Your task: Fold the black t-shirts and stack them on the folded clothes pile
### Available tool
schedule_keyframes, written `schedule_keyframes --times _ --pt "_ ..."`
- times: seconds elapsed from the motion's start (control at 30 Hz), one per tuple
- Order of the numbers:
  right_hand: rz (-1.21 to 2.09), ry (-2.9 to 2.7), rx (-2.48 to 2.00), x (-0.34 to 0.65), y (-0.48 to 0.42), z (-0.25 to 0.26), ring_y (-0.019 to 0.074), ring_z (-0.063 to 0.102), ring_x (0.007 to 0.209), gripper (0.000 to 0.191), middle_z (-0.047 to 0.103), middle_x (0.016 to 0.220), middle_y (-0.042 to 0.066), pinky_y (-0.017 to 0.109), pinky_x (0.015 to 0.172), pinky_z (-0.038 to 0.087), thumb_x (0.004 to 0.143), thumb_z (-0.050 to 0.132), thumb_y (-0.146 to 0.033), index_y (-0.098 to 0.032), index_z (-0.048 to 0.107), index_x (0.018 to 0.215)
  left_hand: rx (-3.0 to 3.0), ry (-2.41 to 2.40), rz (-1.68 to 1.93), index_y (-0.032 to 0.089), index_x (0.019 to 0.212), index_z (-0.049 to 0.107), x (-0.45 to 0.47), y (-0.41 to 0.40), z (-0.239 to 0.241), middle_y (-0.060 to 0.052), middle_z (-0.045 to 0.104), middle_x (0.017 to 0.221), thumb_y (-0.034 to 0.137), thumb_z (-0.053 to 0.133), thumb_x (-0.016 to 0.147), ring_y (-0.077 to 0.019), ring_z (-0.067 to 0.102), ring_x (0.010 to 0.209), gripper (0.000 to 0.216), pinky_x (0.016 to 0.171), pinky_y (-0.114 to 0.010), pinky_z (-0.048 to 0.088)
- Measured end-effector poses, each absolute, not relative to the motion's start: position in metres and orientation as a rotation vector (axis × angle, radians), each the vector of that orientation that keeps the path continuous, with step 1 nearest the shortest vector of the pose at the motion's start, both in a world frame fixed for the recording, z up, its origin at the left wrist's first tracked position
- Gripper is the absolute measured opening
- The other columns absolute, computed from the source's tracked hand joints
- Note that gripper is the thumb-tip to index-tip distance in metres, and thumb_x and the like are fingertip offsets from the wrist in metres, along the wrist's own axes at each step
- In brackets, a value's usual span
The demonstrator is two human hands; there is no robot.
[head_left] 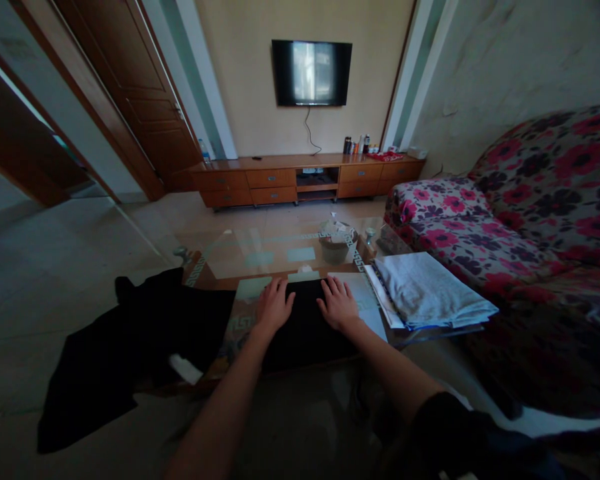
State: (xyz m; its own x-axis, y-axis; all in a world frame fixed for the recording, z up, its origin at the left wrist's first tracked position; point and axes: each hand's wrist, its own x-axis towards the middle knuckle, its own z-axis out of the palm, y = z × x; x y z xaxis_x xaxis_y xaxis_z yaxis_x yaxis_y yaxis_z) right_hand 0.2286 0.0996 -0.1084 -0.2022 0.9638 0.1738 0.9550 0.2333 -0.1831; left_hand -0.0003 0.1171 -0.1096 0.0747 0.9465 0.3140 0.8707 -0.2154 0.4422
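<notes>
On the glass coffee table lies a folded piece of black cloth [305, 327], its kind not clear. My left hand [275, 307] rests flat along its left edge, fingers stretched forward. Opposite it, my right hand [338, 303] lies on the right edge with the fingers spread. Neither hand grips the cloth. Left of my hands, a larger heap of black clothing [130, 340] hangs over the table's side, with a small white patch [185, 369] by its lower edge. To the right sits a stack of folded grey cloth [430, 290].
The glass table [230, 257] also bears white sheets and a wastebasket shape [335, 247] shows near its far end. A floral sofa [530, 220] stands at the right. Beyond are a wooden TV cabinet [270, 179] with bottles [363, 145] and a wall television [311, 73].
</notes>
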Motion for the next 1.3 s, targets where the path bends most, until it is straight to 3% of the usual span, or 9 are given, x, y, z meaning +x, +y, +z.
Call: schedule_keyframes --times 0.23,0.4,0.53,0.63,0.83,1.0,1.1,1.2,1.3 --pt "0.097 -2.296 -1.791 0.234 0.096 -0.11 0.0277 0.014 0.155 0.071 0.015 0.169 0.007 0.045 0.123 0.015 0.101 0.035 -0.057 -0.021 0.024 0.162 2.418 1.93 0.454 0.018 0.157 0.033 -0.007 0.11 -0.132 -0.013 0.034 0.164 0.057 0.039 0.098 -0.0278 0.023 0.154 0.071 0.124 -0.047 0.019" --pt "0.041 -2.282 -1.843 0.224 0.092 -0.102 0.0315 0.011 0.155 0.071 0.013 0.169 0.011 0.051 0.123 0.007 0.101 0.036 -0.056 -0.019 0.028 0.161 2.508 1.903 0.545 0.02 0.155 0.039 -0.006 0.102 -0.117 -0.009 0.035 0.164 0.044 0.037 0.101 -0.0254 0.025 0.153 0.06 0.126 -0.044 0.016" --pt "-0.034 -2.305 -1.77 0.215 0.079 -0.095 0.0366 0.006 0.155 0.071 0.006 0.17 0.008 0.056 0.122 0.0 0.098 0.04 -0.062 -0.026 0.035 0.159 2.424 1.986 0.531 0.022 0.155 0.04 0.018 0.081 -0.116 -0.011 0.037 0.162 0.05 0.038 0.1 -0.0324 0.026 0.152 0.062 0.124 -0.054 0.017" --pt "0.031 -2.34 -1.771 0.216 0.071 -0.102 0.0364 0.007 0.155 0.067 0.008 0.17 0.006 0.058 0.121 0.004 0.098 0.039 -0.064 -0.032 0.035 0.158 2.37 1.984 0.531 0.022 0.154 0.042 0.026 0.068 -0.123 -0.012 0.034 0.163 0.055 0.041 0.098 -0.0344 0.026 0.152 0.065 0.123 -0.056 0.019" --pt "0.133 -2.299 -1.809 0.216 0.075 -0.109 0.0333 0.006 0.156 0.063 0.008 0.171 0.006 0.055 0.121 0.011 0.1 0.039 -0.059 -0.033 0.035 0.158 2.404 1.828 0.613 0.02 0.146 0.051 0.015 0.055 -0.116 -0.008 0.047 0.156 0.038 0.038 0.101 -0.0231 0.034 0.149 0.05 0.126 -0.046 0.019" --pt "0.284 -1.856 -2.133 0.225 0.089 -0.089 0.038 0.034 0.144 0.068 0.034 0.158 0.025 0.052 0.11 0.035 0.095 0.051 -0.04 -0.012 0.035 0.155 2.46 1.82 0.469 0.027 0.154 0.042 0.019 0.029 -0.097 -0.006 0.034 0.164 0.047 0.033 0.103 -0.0281 0.025 0.153 0.056 0.125 -0.052 0.019" --pt "0.479 -1.706 -2.233 0.239 0.094 -0.077 0.042 0.043 0.138 0.068 0.05 0.141 0.031 0.053 0.106 0.041 0.087 0.063 -0.037 -0.004 0.046 0.143 2.414 1.83 0.354 0.033 0.157 0.034 0.018 0.008 -0.093 -0.004 0.028 0.167 0.053 0.031 0.102 -0.0303 0.02 0.154 0.059 0.123 -0.055 0.021" --pt "0.821 -1.591 -2.143 0.251 0.095 -0.068 0.0391 0.05 0.135 0.061 0.06 0.131 0.028 0.046 0.105 0.045 0.076 0.074 -0.031 -0.006 0.057 0.129 2.379 1.823 0.233 0.036 0.159 0.029 0.011 -0.009 -0.095 -0.005 0.023 0.168 0.057 0.031 0.101 -0.0326 0.016 0.155 0.062 0.122 -0.059 0.019" --pt "1.11 -1.439 -2.049 0.258 0.093 -0.06 0.0335 0.066 0.113 0.048 0.073 0.105 0.019 0.035 0.087 0.055 0.068 0.081 -0.025 -0.012 0.066 0.111 2.382 1.778 0.128 0.038 0.16 0.027 0.004 -0.019 -0.097 -0.005 0.019 0.169 0.059 0.034 0.1 -0.0336 0.01 0.156 0.064 0.121 -0.063 0.014"
